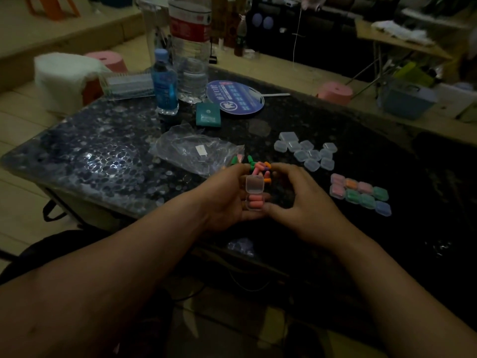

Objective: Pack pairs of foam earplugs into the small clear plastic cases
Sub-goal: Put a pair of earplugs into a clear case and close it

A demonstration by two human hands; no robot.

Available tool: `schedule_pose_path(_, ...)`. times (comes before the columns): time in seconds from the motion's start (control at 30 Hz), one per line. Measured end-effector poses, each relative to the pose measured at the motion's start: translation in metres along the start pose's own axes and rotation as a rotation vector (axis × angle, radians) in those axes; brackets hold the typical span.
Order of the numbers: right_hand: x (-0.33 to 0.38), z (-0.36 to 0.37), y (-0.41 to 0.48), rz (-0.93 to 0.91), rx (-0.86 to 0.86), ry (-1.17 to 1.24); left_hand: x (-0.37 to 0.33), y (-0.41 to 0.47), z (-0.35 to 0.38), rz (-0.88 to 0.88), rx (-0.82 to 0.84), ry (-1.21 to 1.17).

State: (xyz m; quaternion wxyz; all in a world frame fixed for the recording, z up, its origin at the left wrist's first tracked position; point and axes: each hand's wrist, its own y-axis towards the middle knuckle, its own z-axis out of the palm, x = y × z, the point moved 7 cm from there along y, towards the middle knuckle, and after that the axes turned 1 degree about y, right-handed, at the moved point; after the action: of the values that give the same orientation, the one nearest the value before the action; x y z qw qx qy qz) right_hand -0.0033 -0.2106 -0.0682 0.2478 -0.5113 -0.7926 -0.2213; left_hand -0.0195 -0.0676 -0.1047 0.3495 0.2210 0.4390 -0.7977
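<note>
while the left hand (pixel 230 202) grasps an open clear case (pixel 254 187) with two pink earplugs (pixel 255 203), the right hand (pixel 305 202) pinches its side. loose earplugs (pixel 261 167) lie behind.

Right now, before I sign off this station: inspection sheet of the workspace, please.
Surface: dark glossy table, dim light.
Job's things: open case with pink earplugs inside, lid up; loose earplugs behind it; empty cases far right; filled cases near right.
Clutter: plastic bag, small blue bottle, large clear bottle, hand fan, teal pouch.
Grippers: left hand holds the open case; right hand has its thumb at the case's lower edge, grip unclear.
Cables: white cord hanging at the back; thin cable under the table.
Surroundings: pink stool, blue bin, folding table.
</note>
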Motion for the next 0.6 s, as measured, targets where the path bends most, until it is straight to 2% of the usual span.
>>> schedule_pose_path(0.13,-0.001,0.014,-0.002,-0.054,0.108,-0.064,0.005,0.003,0.003,-0.012,0.035,0.019)
schedule_pose_path(0.4,0.006,0.007,-0.008,-0.135,-0.047,-0.124,0.005,0.015,-0.006,0.001,0.024,0.042)
schedule_pose_path(0.6,0.012,0.005,-0.012,-0.183,-0.127,-0.146,0.002,0.013,0.0,0.08,0.046,0.064)
